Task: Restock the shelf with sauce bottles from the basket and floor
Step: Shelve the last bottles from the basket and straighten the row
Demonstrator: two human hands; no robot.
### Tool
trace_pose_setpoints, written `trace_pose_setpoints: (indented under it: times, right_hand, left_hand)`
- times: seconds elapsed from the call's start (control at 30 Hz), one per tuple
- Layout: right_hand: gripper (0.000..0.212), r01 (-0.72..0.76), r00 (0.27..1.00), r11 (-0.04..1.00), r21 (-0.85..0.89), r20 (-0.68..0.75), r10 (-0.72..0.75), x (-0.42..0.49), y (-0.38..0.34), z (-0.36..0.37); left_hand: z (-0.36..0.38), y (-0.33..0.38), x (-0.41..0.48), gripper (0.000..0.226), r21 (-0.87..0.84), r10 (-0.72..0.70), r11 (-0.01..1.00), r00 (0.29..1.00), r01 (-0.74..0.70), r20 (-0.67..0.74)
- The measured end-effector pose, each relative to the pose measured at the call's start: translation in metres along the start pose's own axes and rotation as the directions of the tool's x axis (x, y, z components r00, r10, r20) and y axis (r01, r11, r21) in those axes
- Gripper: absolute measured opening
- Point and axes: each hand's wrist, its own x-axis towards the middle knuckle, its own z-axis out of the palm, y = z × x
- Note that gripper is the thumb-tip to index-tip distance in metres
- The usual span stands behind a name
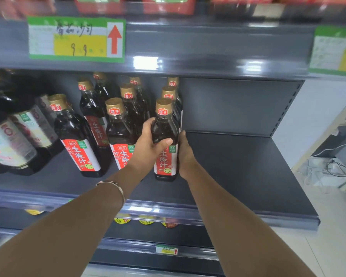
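A dark sauce bottle [165, 124] with a gold cap and red label stands at the front of the rightmost row on the grey shelf [238, 166]. My left hand [150, 144] grips its shoulder, thumb across the front. My right hand [185, 154] lies flat against the bottle's right side with straight fingers. Two more bottles [169, 92] stand in line behind it. Several matching bottles [78, 136] fill the rows to the left.
Large dark jugs [12, 136] crowd the shelf's left end. The shelf's right half is bare metal. A price tag [76, 39] with a red arrow hangs on the shelf edge above. Yellow-lidded jars [122, 219] sit on the lower shelf. Cables [336, 166] lie on the floor at right.
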Motion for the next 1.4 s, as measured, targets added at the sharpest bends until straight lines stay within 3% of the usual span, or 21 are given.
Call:
trace_pose_setpoints:
  times: [0.13, 0.23, 0.3, 0.37, 0.47, 0.53, 0.6, 0.67, 0.8, 0.9, 0.97, 1.03, 1.13, 1.23, 1.4]
  right_hand:
    - [0.098, 0.013, 0.993, 1.000, -0.013, -0.114, -0.014, 0.047, 0.041, -0.005]
    - [0.069, 0.003, 0.970, 0.991, -0.134, -0.239, -0.035, 0.015, 0.022, -0.003]
    - [0.043, 0.009, 0.963, 0.964, -0.266, -0.256, -0.080, -0.014, 0.007, -0.003]
    - [0.032, -0.012, 0.958, 0.906, -0.423, -0.263, -0.110, -0.024, 0.008, -0.012]
    - [0.031, -0.037, 0.988, 0.746, -0.665, -0.135, -0.072, -0.035, 0.014, -0.019]
    - [0.034, 0.025, 0.997, 0.659, -0.752, -0.029, -0.071, -0.045, 0.014, -0.018]
    - [0.049, 0.064, 0.997, 0.650, -0.757, 0.022, -0.072, -0.055, 0.014, -0.013]
    - [0.055, 0.039, 0.997, 0.636, -0.770, -0.013, -0.077, -0.063, 0.013, -0.008]
    - [0.021, -0.133, 0.989, 0.545, -0.828, -0.149, 0.016, -0.078, 0.014, -0.004]
    - [0.021, -0.175, 0.984, 0.535, -0.827, -0.137, 0.110, -0.084, 0.015, 0.003]
    - [0.031, -0.094, 0.995, 0.497, -0.863, -0.062, 0.079, -0.087, 0.013, 0.014]
    - [0.036, 0.069, 0.998, 0.379, -0.923, 0.062, -0.030, -0.091, 0.013, 0.032]
    - [0.042, 0.241, 0.964, 0.329, -0.913, 0.186, -0.191, -0.096, 0.020, 0.063]
    - [0.043, 0.174, 0.963, 0.394, -0.902, 0.073, -0.258, -0.095, 0.023, 0.087]
    - [0.031, 0.075, 0.935, 0.365, -0.928, -0.061, -0.350, -0.094, 0.024, 0.104]
  left_hand:
    - [-0.004, 0.003, -0.003, 0.065, 0.056, -0.007, 0.998, 1.000, 0.005, 0.023]
    - [-0.004, 0.004, -0.006, 0.067, 0.058, -0.009, 0.998, 1.000, 0.007, 0.029]
    - [-0.003, 0.002, -0.010, 0.073, 0.036, -0.037, 0.999, 0.999, 0.036, 0.028]
    - [-0.001, -0.001, -0.016, 0.082, 0.029, -0.082, 0.996, 0.996, 0.081, 0.035]
    - [0.003, -0.008, -0.025, 0.082, 0.172, -0.172, 0.971, 0.985, 0.166, 0.018]
    - [0.001, -0.013, -0.031, 0.069, 0.301, -0.196, 0.935, 0.981, 0.190, -0.009]
    - [-0.005, -0.013, -0.039, 0.045, 0.396, -0.154, 0.907, 0.988, 0.144, -0.007]
    - [-0.015, -0.010, -0.049, 0.034, 0.438, -0.126, 0.890, 0.992, 0.127, -0.031]
    - [-0.044, -0.011, -0.061, 0.028, 0.420, -0.133, 0.889, 0.981, 0.182, -0.143]
    - [-0.065, -0.015, -0.062, 0.023, 0.353, -0.162, 0.904, 0.958, 0.240, -0.236]
    - [-0.075, -0.016, -0.059, 0.028, 0.281, -0.164, 0.927, 0.942, 0.248, -0.292]
    - [-0.082, -0.019, -0.054, 0.042, 0.228, -0.159, 0.946, 0.940, 0.232, -0.301]
    - [-0.084, -0.024, -0.044, 0.059, 0.175, -0.229, 0.950, 0.959, 0.257, -0.167]
    - [-0.081, -0.030, -0.038, 0.063, 0.115, -0.297, 0.949, 0.955, 0.295, -0.003]
    - [-0.092, -0.047, -0.027, 0.061, 0.065, -0.303, 0.952, 0.952, 0.299, 0.055]
